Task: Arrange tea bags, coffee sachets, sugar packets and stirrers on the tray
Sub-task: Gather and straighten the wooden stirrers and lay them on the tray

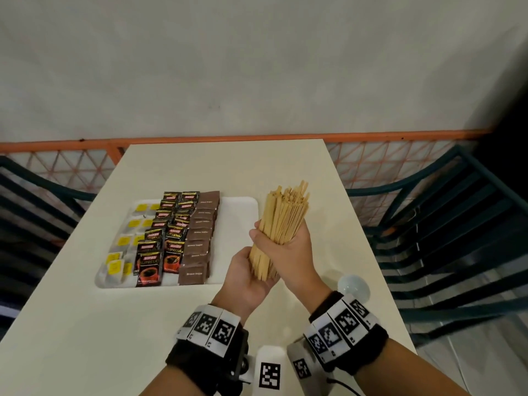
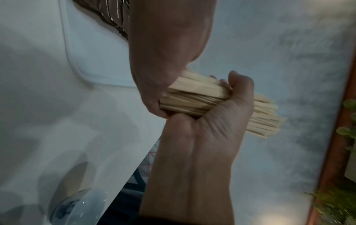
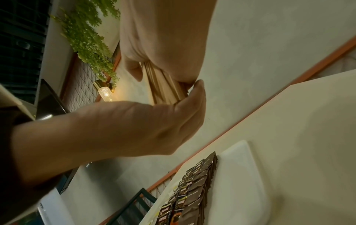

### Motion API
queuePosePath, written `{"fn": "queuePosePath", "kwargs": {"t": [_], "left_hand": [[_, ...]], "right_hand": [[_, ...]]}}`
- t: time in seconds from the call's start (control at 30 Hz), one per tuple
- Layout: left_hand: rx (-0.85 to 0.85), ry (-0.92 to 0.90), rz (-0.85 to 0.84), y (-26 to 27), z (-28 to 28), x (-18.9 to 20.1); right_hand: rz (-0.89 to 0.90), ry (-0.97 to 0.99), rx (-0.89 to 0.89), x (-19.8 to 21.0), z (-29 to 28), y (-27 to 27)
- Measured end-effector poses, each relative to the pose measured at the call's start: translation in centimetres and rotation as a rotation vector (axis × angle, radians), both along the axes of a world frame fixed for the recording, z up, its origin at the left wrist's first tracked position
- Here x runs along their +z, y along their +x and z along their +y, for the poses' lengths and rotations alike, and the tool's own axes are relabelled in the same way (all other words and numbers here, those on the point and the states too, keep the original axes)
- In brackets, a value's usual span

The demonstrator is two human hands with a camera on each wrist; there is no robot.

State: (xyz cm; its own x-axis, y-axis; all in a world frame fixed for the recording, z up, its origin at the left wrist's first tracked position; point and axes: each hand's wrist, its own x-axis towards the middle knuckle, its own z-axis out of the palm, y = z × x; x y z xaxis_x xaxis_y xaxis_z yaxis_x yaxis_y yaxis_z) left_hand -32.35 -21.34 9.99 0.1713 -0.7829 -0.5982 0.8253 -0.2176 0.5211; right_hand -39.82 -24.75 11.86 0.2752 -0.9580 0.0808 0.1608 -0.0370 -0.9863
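A thick bundle of wooden stirrers [image 1: 281,221] stands tilted above the table, just right of the white tray [image 1: 238,212]. My right hand [image 1: 285,242] grips the bundle round its middle. Below it, my left hand [image 1: 248,271] cups the bundle's lower end from underneath, palm up, with its thumb against the side. The left wrist view shows the stirrers [image 2: 194,100] wedged between both hands. On the tray lie yellow-tagged tea bags [image 1: 125,241] at the left, black-and-red coffee sachets [image 1: 165,238] in the middle and brown sugar packets [image 1: 200,232] beside them.
A bare strip of tray lies right of the sugar packets. A clear round glass object [image 1: 353,285] sits near the table's right edge. Dark green chairs [image 1: 457,224] flank the table, and an orange railing [image 1: 257,137] runs behind it.
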Motion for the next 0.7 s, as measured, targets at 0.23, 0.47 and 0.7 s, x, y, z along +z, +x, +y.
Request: {"fn": "queuePosePath", "kwargs": {"t": [0.23, 0.47, 0.7], "left_hand": [[-0.014, -0.008, -0.069, -0.1, 0.2, 0.2], [-0.002, 0.042, -0.095, -1.0, 0.1, 0.2], [0.041, -0.032, -0.038, -2.2, 0.2, -0.1]], "right_hand": [[0.036, 0.014, -0.018, -0.5, 0.0, 0.4], [0.08, 0.029, 0.07, -1.0, 0.0, 0.2], [0.119, 0.03, 0.158, -2.0, 0.0, -0.2]]}}
